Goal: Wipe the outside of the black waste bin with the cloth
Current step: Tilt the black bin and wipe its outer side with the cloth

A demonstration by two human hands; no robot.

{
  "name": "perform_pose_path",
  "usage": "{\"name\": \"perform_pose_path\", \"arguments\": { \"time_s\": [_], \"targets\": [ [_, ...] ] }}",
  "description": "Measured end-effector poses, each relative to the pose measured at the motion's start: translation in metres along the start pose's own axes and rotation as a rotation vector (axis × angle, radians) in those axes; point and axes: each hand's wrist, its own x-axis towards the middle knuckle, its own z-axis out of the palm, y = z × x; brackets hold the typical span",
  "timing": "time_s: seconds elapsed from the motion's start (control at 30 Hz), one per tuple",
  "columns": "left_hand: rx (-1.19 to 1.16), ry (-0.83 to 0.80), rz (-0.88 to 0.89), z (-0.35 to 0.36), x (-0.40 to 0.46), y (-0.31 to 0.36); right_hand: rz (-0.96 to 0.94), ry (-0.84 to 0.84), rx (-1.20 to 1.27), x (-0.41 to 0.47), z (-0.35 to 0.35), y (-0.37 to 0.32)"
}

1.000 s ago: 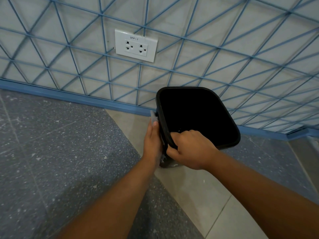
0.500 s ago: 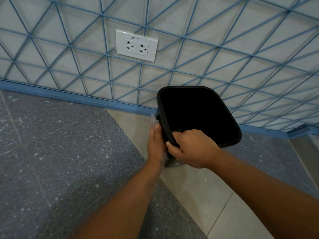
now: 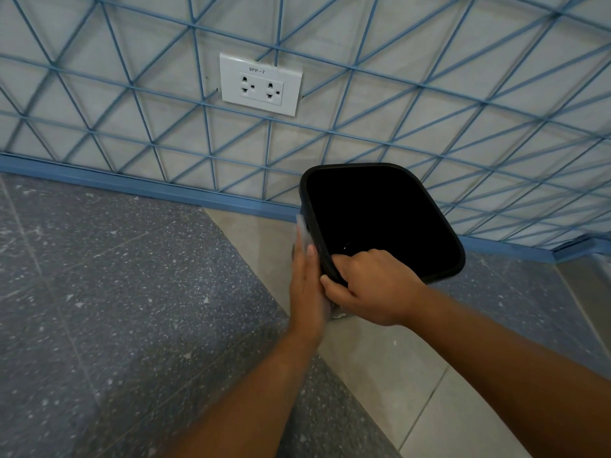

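Note:
The black waste bin [image 3: 380, 219] stands on the floor close to the wall, its open top facing me. My right hand [image 3: 370, 285] grips the bin's near rim, fingers curled over the edge. My left hand [image 3: 307, 285] lies flat with straight fingers against the bin's left outer side and presses a pale cloth [image 3: 302, 231] onto it. Only the cloth's upper end shows past my fingertips; the rest is under the hand.
A white double socket [image 3: 261, 84] sits on the tiled wall with blue lines behind the bin. A blue skirting strip [image 3: 132, 186] runs along the wall's foot. The floor is dark speckled stone on the left and light tile under the bin.
My left hand with the cloth has slid up along the bin's left side, toward the rim. The right hand keeps its grip on the near rim.

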Motion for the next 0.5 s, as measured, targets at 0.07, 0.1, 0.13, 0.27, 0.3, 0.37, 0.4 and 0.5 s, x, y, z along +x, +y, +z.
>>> {"name": "perform_pose_path", "arguments": {
  "time_s": [0.07,0.1,0.13,0.27,0.3,0.37,0.4,0.5],
  "targets": [
    [0.017,-0.049,0.011,-0.001,0.004,0.003,-0.006,0.01,0.002,-0.001,0.001,0.001],
    [0.016,-0.061,0.028,-0.001,0.011,0.006,-0.007,0.015,0.002,0.001,0.0,0.001],
    [-0.002,-0.065,0.039,0.001,0.017,0.011,-0.007,0.019,0.001,0.003,0.0,0.002],
    [-0.018,-0.058,0.077,0.004,0.014,0.015,-0.008,0.015,0.004,0.004,0.0,0.002],
    [0.005,-0.061,0.087,0.003,0.01,0.012,-0.014,0.011,0.002,0.002,0.0,0.002],
    [0.012,-0.067,0.074,0.0,0.011,0.01,-0.021,0.008,0.005,0.001,0.0,0.001],
    [-0.018,-0.068,0.059,-0.001,0.016,0.01,-0.019,0.012,0.009,0.002,0.0,0.0],
    [-0.061,-0.053,0.071,0.0,0.02,0.012,-0.01,0.017,0.023,0.007,-0.001,0.0]
  ]
}}
